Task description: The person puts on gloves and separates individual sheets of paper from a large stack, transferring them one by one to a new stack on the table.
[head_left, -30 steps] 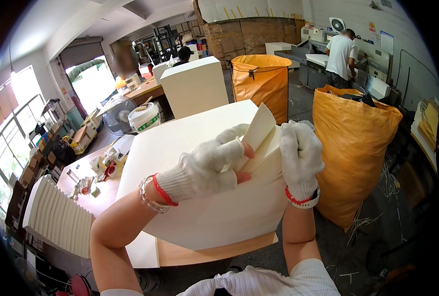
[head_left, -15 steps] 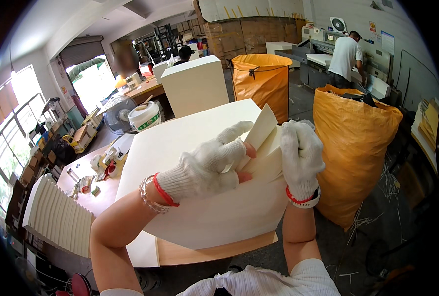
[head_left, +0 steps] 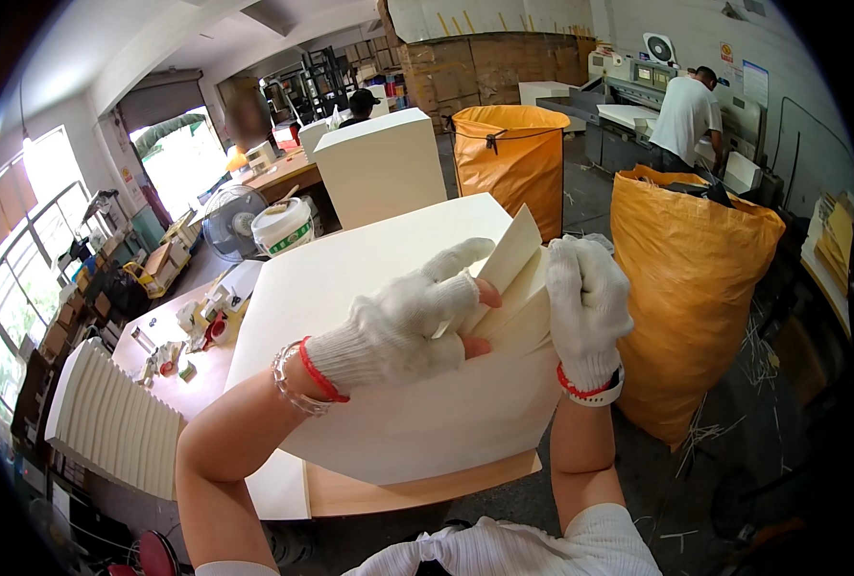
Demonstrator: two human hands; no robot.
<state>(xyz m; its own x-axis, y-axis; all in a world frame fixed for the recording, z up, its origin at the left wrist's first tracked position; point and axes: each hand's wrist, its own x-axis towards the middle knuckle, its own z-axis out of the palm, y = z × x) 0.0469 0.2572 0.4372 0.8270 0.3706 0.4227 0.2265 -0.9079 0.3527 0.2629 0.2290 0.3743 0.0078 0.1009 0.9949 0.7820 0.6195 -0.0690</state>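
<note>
A thick stack of large cream-white paper sheets lies before me, with its right corner lifted and fanned. My left hand, in a white knit glove with bare thumb and index tips, rests across the top sheets with its fingers spread. Its bare tips touch the sheets beside a folded-up paper flap. At the right edge my right hand, also gloved, is closed in a fist around the bent corner of the sheets. Its fingertips are hidden.
Large orange sacks stand to the right and behind the stack. A tall white paper pile is beyond it. Left are a pink table with small items, a bucket and a fan. A person works at a machine.
Both my hands and the sheets stay in the same place. The person at the machine has shifted a little to the right and leans further forward.
</note>
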